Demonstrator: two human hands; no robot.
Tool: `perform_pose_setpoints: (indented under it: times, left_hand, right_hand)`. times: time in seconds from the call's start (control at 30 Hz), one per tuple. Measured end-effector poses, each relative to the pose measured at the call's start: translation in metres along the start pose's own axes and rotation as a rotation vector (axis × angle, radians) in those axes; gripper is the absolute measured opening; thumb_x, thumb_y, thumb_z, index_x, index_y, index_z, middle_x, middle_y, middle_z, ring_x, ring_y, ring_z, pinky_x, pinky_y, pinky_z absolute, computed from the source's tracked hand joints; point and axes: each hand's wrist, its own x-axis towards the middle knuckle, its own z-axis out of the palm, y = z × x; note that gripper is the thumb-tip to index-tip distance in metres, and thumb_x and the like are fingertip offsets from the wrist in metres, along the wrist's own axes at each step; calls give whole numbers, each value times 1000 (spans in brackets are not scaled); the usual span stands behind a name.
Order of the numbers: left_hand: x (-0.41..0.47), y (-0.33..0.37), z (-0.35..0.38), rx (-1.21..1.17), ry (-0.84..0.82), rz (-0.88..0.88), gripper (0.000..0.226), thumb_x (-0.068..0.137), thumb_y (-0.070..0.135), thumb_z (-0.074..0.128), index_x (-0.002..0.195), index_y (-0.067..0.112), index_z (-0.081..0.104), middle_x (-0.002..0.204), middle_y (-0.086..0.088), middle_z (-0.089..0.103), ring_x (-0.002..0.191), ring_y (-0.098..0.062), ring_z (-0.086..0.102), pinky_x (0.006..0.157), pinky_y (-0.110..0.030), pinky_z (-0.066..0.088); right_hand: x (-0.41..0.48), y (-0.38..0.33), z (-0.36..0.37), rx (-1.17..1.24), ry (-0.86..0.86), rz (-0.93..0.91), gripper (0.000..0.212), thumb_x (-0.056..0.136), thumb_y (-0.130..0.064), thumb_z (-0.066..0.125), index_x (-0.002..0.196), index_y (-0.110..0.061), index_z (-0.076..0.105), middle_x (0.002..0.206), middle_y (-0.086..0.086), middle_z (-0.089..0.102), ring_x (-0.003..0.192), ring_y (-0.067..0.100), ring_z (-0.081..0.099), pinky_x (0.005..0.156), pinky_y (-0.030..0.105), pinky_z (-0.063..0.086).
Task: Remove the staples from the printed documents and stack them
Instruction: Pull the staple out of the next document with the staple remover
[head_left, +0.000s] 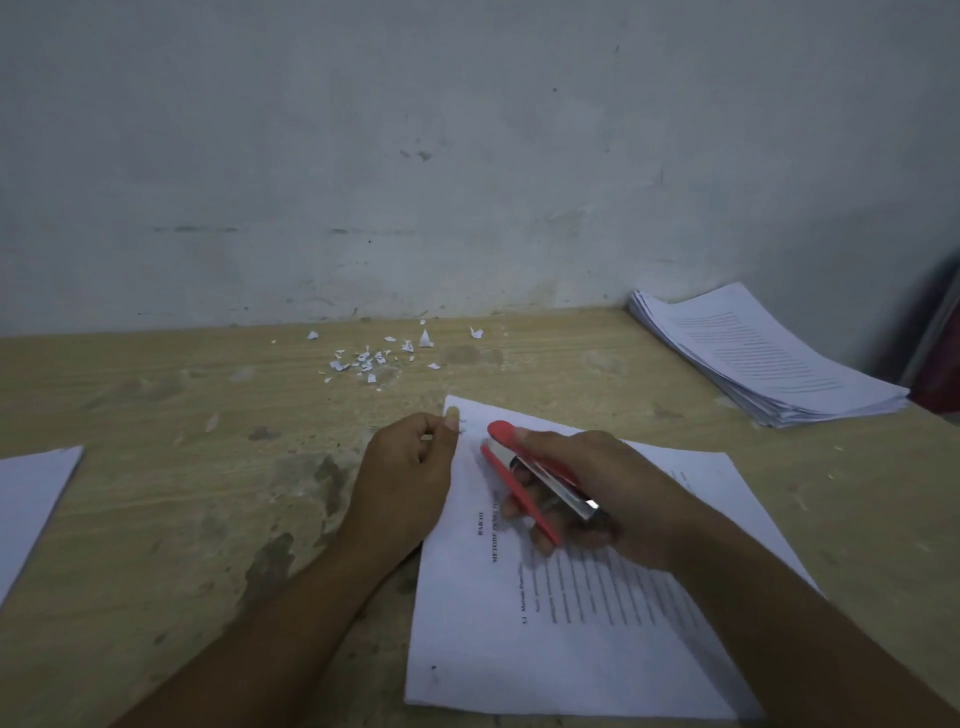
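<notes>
We see the printed document (582, 639) lying flat on the bench (208, 467) just in front of the person. It is turned so that its lines of text run up the page, and its long axis slants from the near edge toward the far right. One sharp corner points away toward the wall.

The left hand (405, 478) sits at that far corner with its fingers (434, 431) curled in, and the thumb pinches the paper's edge.

The right hand (597, 488) is wrapped round a red stapler (530, 478) and holds it low over the page. The stapler's long axis runs diagonally, with its rounded red plastic end aimed far-left at the pinched corner. Its shiny metal rail points back toward the wrist, and the two halves spread apart at that near end.

The bench is pale wood-grain, blotched with darker stains. Small torn paper scraps (374, 358) are scattered near the rough grey wall (467, 156). A thick, slightly fanned stack of printed sheets (769, 358) rests at the far right corner. Another white sheet (31, 499) lies at the left edge.
</notes>
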Motion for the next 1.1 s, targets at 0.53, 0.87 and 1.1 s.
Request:
perform_pose_setpoints:
  times: [0.53,0.87,1.1]
  left_hand:
    - [2,3,-6,-266,-92,-125,27,99,32,52,94,18,73,82,0,77,69,-15,70,66,-30,52]
    - [3,3,-7,-240,-130,-108,23,97,32,57,89,18,74,79,2,77,69,-15,72,62,-28,51]
    - [5,0,-7,-199,-120,-93,26,98,33,54,93,18,75,84,3,77,77,-19,74,76,-41,60]
  right_hand:
    - [92,3,-69,-913,537,-212,32,97,-41,52,113,-16,65,102,5,66,85,19,56,69,29,39]
    - [119,16,-70,-945,805,-111,45,85,-59,61,113,-24,64,104,9,59,95,28,58,77,32,46]
    - [85,-3,-41,-814,892,-739,14,90,-31,65,97,-19,69,100,-4,69,97,19,57,85,32,35]
